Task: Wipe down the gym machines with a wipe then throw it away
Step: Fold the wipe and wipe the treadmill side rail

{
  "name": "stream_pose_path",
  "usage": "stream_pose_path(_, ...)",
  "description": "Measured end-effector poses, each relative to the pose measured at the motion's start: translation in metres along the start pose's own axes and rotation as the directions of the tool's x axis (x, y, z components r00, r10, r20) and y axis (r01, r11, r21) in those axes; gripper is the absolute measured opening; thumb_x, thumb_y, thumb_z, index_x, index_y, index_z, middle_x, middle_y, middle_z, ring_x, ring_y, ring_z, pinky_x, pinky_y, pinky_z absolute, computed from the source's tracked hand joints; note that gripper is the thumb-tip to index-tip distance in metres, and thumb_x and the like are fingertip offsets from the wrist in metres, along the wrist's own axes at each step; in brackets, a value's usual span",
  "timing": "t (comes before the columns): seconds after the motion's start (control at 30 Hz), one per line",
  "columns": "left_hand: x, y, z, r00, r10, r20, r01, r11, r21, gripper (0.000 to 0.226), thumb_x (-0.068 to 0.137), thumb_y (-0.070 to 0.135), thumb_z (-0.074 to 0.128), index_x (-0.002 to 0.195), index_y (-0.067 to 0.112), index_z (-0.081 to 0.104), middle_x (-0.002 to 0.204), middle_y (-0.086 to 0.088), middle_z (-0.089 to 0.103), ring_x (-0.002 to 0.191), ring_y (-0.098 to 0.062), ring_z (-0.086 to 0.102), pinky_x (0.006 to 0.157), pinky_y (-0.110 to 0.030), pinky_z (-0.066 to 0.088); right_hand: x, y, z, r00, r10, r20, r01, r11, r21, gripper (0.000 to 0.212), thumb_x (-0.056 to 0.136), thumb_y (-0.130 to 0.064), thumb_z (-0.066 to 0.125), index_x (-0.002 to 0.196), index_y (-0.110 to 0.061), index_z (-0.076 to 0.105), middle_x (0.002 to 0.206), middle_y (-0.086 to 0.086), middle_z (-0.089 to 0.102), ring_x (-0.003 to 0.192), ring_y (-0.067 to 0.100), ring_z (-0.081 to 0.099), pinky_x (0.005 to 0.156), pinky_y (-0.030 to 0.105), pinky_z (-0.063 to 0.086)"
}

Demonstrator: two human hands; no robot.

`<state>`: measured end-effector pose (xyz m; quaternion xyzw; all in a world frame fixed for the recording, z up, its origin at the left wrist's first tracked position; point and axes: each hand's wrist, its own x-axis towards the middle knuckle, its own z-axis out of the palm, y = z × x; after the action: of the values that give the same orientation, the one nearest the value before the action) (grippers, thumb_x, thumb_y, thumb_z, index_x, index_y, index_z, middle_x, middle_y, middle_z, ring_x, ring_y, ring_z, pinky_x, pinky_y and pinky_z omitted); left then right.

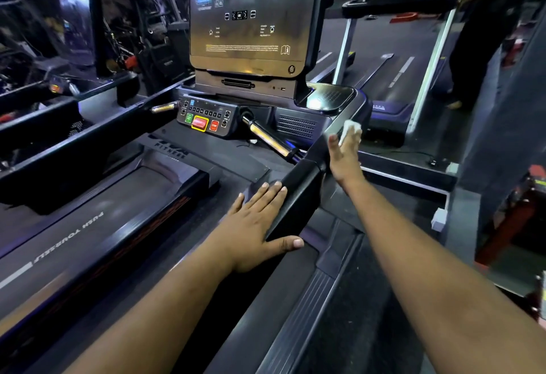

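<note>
Your right hand [344,154] presses a crumpled white wipe [350,131] under straight fingers on the black "FITNESS" treadmill's side rail [298,196]; left hand [257,225] lies flat, fingers straight, near its red "STOP" button [214,125].

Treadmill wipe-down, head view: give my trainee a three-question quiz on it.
1. True or false: the left hand holds the wipe.
2. Which part does the left hand rest on? A) the red stop button B) the black side handrail C) the screen
3. Fill in: the right hand presses the white wipe against the treadmill's ____ side.

Key:
1. False: the right hand has it.
2. B, fingers straight along the padded rail.
3. Right, on the outer edge of the console arm just below the cup tray.
</note>
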<state>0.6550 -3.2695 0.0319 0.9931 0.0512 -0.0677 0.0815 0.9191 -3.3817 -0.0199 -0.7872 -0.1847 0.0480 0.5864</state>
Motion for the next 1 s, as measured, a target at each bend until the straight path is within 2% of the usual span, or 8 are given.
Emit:
stream_pose_path(0.13,0.002,0.001,-0.001,1.000,0.000,-0.006,-0.001,1.000,-0.012,0.112,0.072,0.097,0.012,0.160,0.033,-0.014,0.164,0.019,-0.023,0.148,0.002,-0.028,0.127,-0.044,-0.010,-0.066,0.014,0.013,0.925,-0.337,0.176,0.379,0.852,-0.362,0.113,0.073,-0.097,0.016,0.162,-0.026,0.013,0.170,-0.005,-0.001,0.155,0.014,-0.011,0.120,0.064,-0.001)
stream_pose_path(0.23,0.000,0.003,-0.002,1.000,-0.007,0.002,0.007,1.000,-0.010,0.109,0.075,0.092,0.017,0.161,0.032,-0.012,0.164,0.018,-0.021,0.149,0.000,-0.026,0.126,-0.043,-0.011,-0.071,0.003,0.001,0.844,-0.378,0.381,0.534,0.668,-0.519,0.121,0.063,-0.101,0.005,0.160,-0.031,0.015,0.169,-0.008,0.006,0.155,0.011,-0.009,0.115,0.067,-0.009)
stream_pose_path(0.43,-0.010,0.004,0.000,0.999,-0.036,-0.026,0.036,0.999,0.011,0.112,0.073,0.093,0.008,0.162,0.027,-0.011,0.164,0.016,-0.021,0.150,-0.001,-0.023,0.127,-0.045,-0.008,-0.013,-0.042,-0.019,0.855,-0.130,0.501,0.476,0.578,-0.662,0.136,0.050,-0.107,-0.008,0.155,-0.029,0.029,0.167,-0.003,0.018,0.155,0.014,0.002,0.111,0.078,-0.008)
stream_pose_path(0.53,-0.023,0.000,0.006,0.997,-0.050,-0.056,0.050,0.999,-0.003,0.122,0.066,0.100,-0.002,0.162,0.026,-0.011,0.168,0.011,-0.018,0.151,-0.002,-0.023,0.127,-0.044,-0.008,-0.052,-0.047,-0.003,0.801,-0.170,0.574,0.551,0.585,-0.595,0.136,0.050,-0.107,-0.003,0.153,-0.028,0.035,0.166,-0.002,0.021,0.155,0.013,0.002,0.113,0.073,-0.012)
stream_pose_path(0.67,-0.053,-0.008,0.012,0.997,-0.048,-0.058,0.049,0.999,0.008,0.123,0.064,0.101,-0.001,0.161,0.027,-0.016,0.166,0.011,-0.024,0.151,-0.005,-0.026,0.125,-0.041,-0.013,-0.119,-0.032,0.004,0.683,-0.302,0.665,0.705,0.511,-0.492,0.131,0.051,-0.107,0.002,0.161,-0.036,0.009,0.169,-0.013,0.003,0.154,0.007,-0.008,0.113,0.065,-0.016)
stream_pose_path(0.73,-0.068,-0.011,0.014,0.998,-0.048,-0.049,0.049,0.999,0.017,0.124,0.063,0.102,-0.002,0.160,0.027,-0.018,0.166,0.011,-0.025,0.151,-0.006,-0.026,0.125,-0.040,-0.014,-0.117,-0.036,-0.001,0.702,-0.267,0.661,0.682,0.520,-0.514,0.126,0.053,-0.106,0.001,0.160,-0.040,0.005,0.169,-0.015,0.001,0.154,0.005,-0.009,0.112,0.070,-0.017)
stream_pose_path(0.87,-0.090,-0.014,0.017,0.998,-0.049,-0.047,0.051,0.998,0.030,0.122,0.065,0.101,-0.001,0.160,0.026,-0.019,0.166,0.010,-0.025,0.150,-0.006,-0.028,0.125,-0.041,-0.013,-0.107,-0.052,0.008,0.842,-0.144,0.521,0.497,0.585,-0.641,0.135,0.050,-0.107,-0.003,0.161,-0.032,0.011,0.170,-0.008,0.002,0.155,0.009,-0.008,0.111,0.073,-0.015)
stream_pose_path(1.0,-0.122,-0.017,0.022,0.997,-0.047,-0.055,0.050,0.998,0.045,0.127,0.056,0.103,-0.012,0.157,0.028,-0.022,0.164,0.012,-0.027,0.149,-0.005,-0.030,0.125,-0.040,-0.013,-0.176,-0.056,0.037,0.795,-0.187,0.577,0.546,0.636,-0.546,0.138,0.049,-0.107,-0.001,0.162,-0.028,0.005,0.170,-0.008,-0.007,0.152,0.009,-0.020,0.114,0.070,-0.016)
